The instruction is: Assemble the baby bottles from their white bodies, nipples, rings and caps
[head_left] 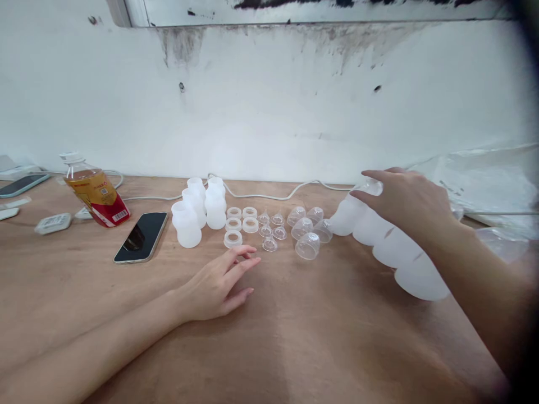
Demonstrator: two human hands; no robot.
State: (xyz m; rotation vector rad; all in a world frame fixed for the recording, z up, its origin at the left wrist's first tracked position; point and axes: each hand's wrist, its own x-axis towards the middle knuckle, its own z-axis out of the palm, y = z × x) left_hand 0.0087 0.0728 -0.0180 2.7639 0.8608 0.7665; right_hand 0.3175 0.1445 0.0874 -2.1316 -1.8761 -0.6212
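The right hand (pixel 404 202) is at the far end of the right bottles (pixel 421 275), which stand in a slanting row on the table (pixel 295 336). Its thumb and fingers are around the far cap (pixel 373 186), over the farthest bottle; whether the grip presses on this cap, I cannot tell. The forearm hides a part of the row.

The left hand (pixel 214 286) is low over the table, its fingers apart and holding nothing that I can see. It is just beside the nearest of the five rings (pixel 233 239). Next to the rings, five teats (pixel 269 243) are set out, then five loose caps (pixel 307 247). The white bottles (pixel 186 224) stand left of the rings, with their mouths uncovered. Farther left are the phone (pixel 141 237) and the drink (pixel 97 193).

In my judgement, the step in hand is the handling of the far cap, either to set it or to take it; one view does not decide this. The next move calls for a light, straight touch there, so that the neighbouring bottle is not pushed. The left hand needs care beside the small teats.
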